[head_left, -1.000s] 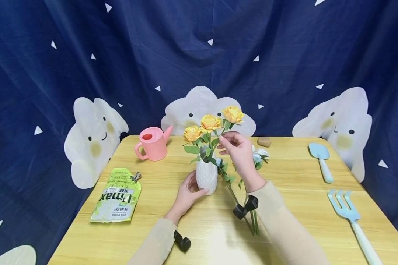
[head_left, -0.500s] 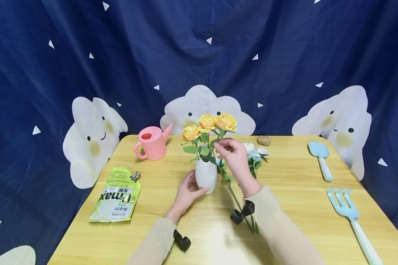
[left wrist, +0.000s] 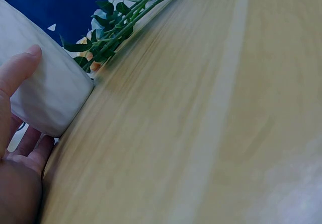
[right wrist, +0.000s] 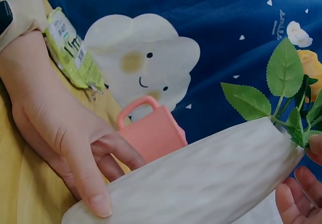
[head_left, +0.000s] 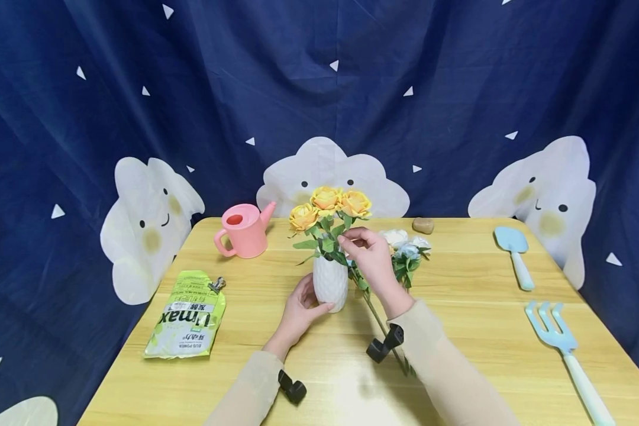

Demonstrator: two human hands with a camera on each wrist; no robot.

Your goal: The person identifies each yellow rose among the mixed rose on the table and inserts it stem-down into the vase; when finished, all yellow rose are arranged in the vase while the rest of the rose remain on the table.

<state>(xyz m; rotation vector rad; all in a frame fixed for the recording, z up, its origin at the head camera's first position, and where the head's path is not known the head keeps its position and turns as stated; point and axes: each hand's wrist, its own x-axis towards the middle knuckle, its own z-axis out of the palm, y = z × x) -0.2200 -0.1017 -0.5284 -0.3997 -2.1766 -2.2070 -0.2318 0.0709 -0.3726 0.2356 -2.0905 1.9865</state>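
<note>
A white textured vase (head_left: 331,284) stands upright on the wooden table, with yellow roses (head_left: 326,200) and green leaves above its mouth. My left hand (head_left: 297,313) holds the vase low down, thumb on the near side and fingers round the other, as the left wrist view shows too. Above the rim, my right hand (head_left: 374,260) pinches the stem of the rightmost yellow rose (head_left: 355,204) between thumb and forefinger. The stem ends inside the vase are hidden. In the right wrist view, leaves (right wrist: 285,69) stick out of the vase mouth beside the right fingertips.
White and pale blue flowers (head_left: 407,251) lie on the table right of the vase, stems toward me. A pink watering can (head_left: 248,234) and a green pouch (head_left: 189,316) are at left. A stone (head_left: 423,225), a blue shovel (head_left: 513,242) and a rake (head_left: 559,337) are at right.
My right hand has moved down and slightly left, lowering the rightmost rose toward the vase, close to the other roses. The left hand has stayed on the vase.
</note>
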